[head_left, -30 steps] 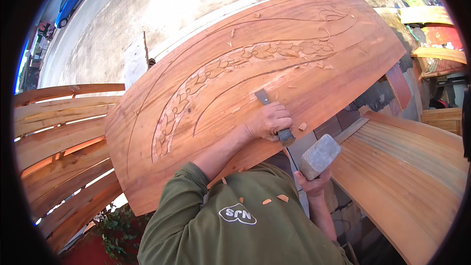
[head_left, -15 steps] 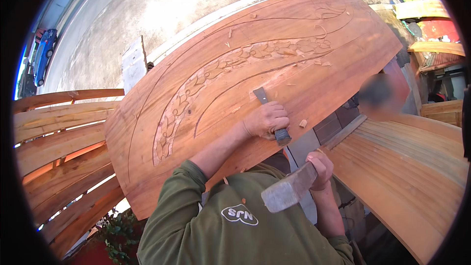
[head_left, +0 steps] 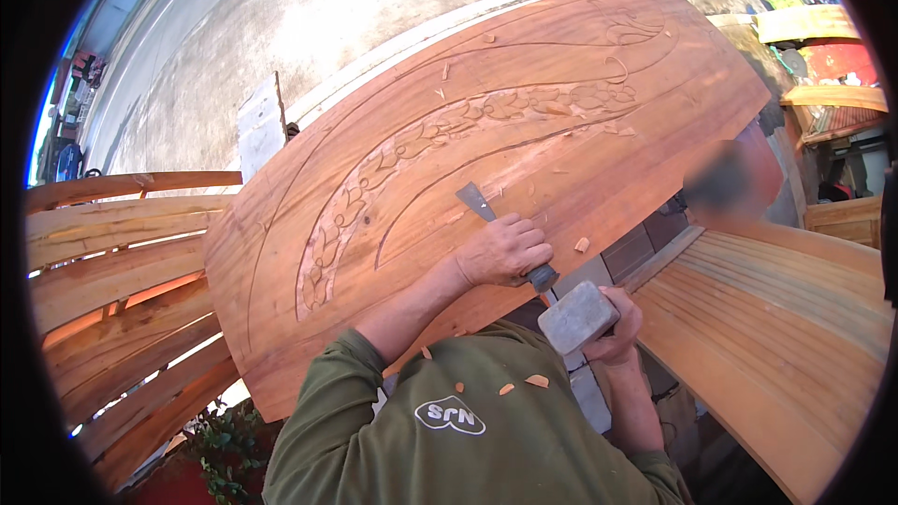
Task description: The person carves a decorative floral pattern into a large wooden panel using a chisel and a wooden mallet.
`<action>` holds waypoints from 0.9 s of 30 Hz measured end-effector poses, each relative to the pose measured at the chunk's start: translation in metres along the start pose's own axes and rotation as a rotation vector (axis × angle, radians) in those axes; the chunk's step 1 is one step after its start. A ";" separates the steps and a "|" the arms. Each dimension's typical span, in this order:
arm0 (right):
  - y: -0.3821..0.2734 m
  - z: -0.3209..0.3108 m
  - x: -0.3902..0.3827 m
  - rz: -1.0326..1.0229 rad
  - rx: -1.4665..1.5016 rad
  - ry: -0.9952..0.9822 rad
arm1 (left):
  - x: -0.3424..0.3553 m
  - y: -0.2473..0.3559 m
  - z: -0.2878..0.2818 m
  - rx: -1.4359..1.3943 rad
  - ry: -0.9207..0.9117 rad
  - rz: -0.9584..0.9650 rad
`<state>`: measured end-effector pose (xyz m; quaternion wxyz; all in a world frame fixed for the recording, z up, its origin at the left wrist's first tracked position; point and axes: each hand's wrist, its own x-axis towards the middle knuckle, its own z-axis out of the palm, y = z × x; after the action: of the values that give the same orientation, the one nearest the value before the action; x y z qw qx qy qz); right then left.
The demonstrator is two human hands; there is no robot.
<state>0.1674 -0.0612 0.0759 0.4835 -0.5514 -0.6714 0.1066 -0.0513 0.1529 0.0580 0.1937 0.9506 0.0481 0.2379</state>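
Observation:
My left hand (head_left: 505, 251) is wrapped round the handle of a wood chisel (head_left: 475, 199), fist over the board. The chisel's wide flat blade points away to the far left, its tip at the wood surface beside a pale, freshly cut strip. Its dark handle end sticks out on the near side of my fist. My right hand (head_left: 617, 329) grips a mallet (head_left: 577, 316) with a worn grey block head, close to the chisel's handle end; its handle is mostly hidden. Under the chisel lies a large reddish wooden board (head_left: 599, 192) with a curved band of carved leaves (head_left: 412, 136) and incised lines.
Loose wood chips (head_left: 582, 244) are scattered on the board, and some rest on my green shirt (head_left: 449, 458). Curved wooden slats (head_left: 122, 262) stand at the left. A grooved wooden panel (head_left: 767, 318) extends at the right, near a blurred dark shape (head_left: 725, 178). Pavement (head_left: 281, 19) stretches beyond.
The mallet has risen toward the chisel's handle end. The chisel's blade has shifted left and nearer along the board. More chips lie on my shirt.

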 end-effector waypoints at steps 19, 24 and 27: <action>0.028 -0.013 0.101 0.854 0.835 -0.089 | 0.028 -0.151 -0.045 -0.774 1.385 -1.032; 0.083 -0.013 0.189 0.834 0.581 -0.252 | 0.031 -0.173 -0.029 -0.717 1.386 -1.163; 0.108 0.004 0.257 0.658 0.578 -0.263 | 0.034 -0.177 -0.027 -0.676 1.392 -1.214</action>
<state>0.2528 0.1971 0.1375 0.4686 -0.5595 -0.4590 0.5067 -0.0344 0.3316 0.0254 0.4732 0.3067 0.5610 0.6060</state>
